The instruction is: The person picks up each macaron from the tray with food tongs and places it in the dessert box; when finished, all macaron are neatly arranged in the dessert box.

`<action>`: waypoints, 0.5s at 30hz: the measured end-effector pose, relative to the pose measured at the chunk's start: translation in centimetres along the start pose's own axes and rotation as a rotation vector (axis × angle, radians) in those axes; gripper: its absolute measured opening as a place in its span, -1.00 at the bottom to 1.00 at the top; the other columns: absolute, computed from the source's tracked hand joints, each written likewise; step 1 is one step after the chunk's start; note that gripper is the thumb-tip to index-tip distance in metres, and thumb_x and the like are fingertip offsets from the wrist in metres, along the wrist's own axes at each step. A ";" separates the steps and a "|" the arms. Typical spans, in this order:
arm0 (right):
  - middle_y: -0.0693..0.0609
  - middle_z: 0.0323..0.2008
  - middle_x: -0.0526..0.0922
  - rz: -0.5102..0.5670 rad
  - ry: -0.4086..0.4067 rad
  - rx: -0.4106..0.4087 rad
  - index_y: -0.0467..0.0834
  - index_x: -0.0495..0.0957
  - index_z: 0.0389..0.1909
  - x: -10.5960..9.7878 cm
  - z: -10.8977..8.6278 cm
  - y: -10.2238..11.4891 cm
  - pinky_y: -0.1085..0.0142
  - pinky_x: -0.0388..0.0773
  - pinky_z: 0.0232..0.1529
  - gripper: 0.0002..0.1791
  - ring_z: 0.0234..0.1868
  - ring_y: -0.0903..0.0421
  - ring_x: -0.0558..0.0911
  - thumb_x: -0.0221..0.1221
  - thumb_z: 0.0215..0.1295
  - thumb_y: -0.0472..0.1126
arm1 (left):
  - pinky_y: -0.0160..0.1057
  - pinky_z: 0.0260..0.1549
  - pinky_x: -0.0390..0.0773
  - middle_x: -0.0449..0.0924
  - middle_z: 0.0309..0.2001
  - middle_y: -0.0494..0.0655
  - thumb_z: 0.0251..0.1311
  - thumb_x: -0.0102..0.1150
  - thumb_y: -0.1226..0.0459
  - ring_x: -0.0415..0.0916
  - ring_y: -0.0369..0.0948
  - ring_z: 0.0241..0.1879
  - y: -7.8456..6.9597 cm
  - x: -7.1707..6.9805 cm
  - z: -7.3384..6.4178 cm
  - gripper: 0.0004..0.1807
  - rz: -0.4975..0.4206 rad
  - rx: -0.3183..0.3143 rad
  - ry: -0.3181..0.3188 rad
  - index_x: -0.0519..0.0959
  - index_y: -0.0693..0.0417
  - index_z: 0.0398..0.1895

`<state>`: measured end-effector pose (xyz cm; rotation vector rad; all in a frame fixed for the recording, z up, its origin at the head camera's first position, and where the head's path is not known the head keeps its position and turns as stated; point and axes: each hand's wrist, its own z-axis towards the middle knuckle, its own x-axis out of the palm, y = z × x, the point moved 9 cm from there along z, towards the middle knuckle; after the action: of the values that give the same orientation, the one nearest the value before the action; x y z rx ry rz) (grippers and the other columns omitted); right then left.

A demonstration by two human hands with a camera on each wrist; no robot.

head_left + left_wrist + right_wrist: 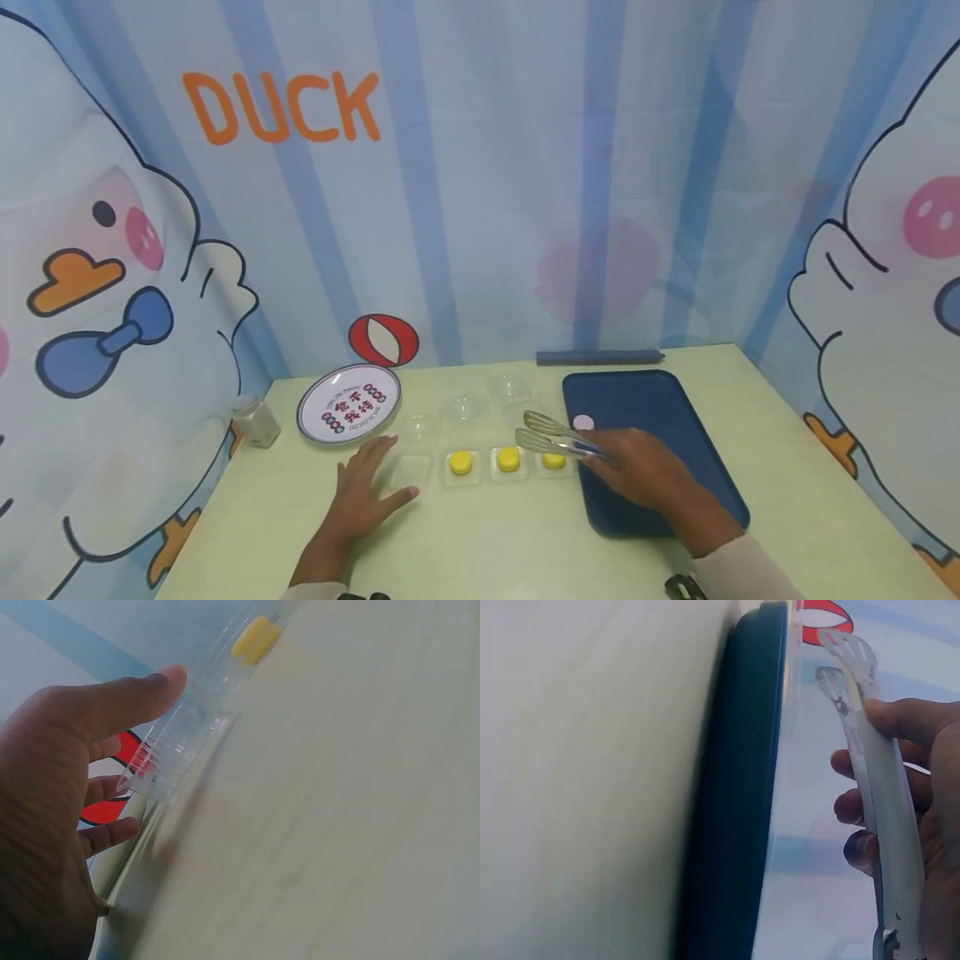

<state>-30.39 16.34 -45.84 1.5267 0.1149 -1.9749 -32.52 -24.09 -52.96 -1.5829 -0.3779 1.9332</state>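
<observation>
My right hand grips metal tongs, thumb on one arm and fingers round the other. In the head view the slotted tong heads stand apart, over the rightmost of three yellow macaron-like rounds, each on a clear square plastic base. A pink round on the blue tray shows just beyond the right hand. My left hand is spread, thumb and fingers around the left side of a bare clear base. In the left wrist view the thumb overlaps the clear plastic.
Clear domed lids stand behind the bases. A printed white plate lies at the back left, with a small pale container beside it. A dark blue rod lies along the back edge, before a duck-print curtain.
</observation>
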 end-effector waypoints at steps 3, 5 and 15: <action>-0.01 -0.03 0.88 0.006 -0.009 0.025 -0.11 0.72 0.32 -0.4 -0.6 -1.0 0.27 0.46 -0.33 -0.57 -0.38 0.35 0.51 0.36 0.49 -0.14 | 0.79 0.46 -0.24 0.34 0.62 0.19 0.20 0.55 -0.15 0.21 0.35 0.63 0.3 0.1 0.0 0.00 -0.015 -0.014 0.020 0.38 0.01 0.63; -0.02 -0.03 0.89 0.018 -0.016 0.037 -0.10 0.72 0.33 -0.5 -0.9 -1.6 0.28 0.44 -0.35 -0.57 -0.42 0.34 0.49 0.36 0.50 -0.13 | 0.79 0.47 -0.27 0.34 0.62 0.17 0.20 0.55 -0.15 0.20 0.33 0.64 0.4 0.2 0.0 0.00 -0.017 -0.022 0.027 0.37 -0.01 0.64; -0.14 0.00 0.89 -0.038 -0.112 0.099 -0.17 0.75 0.26 -2.0 -2.8 -4.3 0.14 0.61 -0.31 -0.57 -0.29 0.11 0.75 0.42 0.43 -0.14 | 0.79 0.47 -0.26 0.37 0.62 0.13 0.24 0.51 -0.15 0.20 0.24 0.67 0.6 0.6 0.0 -0.04 -0.018 -0.018 0.024 0.37 -0.03 0.64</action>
<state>-30.02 21.84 -46.23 1.4811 -0.0012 -2.1189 -32.72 -24.21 -53.83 -1.6072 -0.3993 1.9007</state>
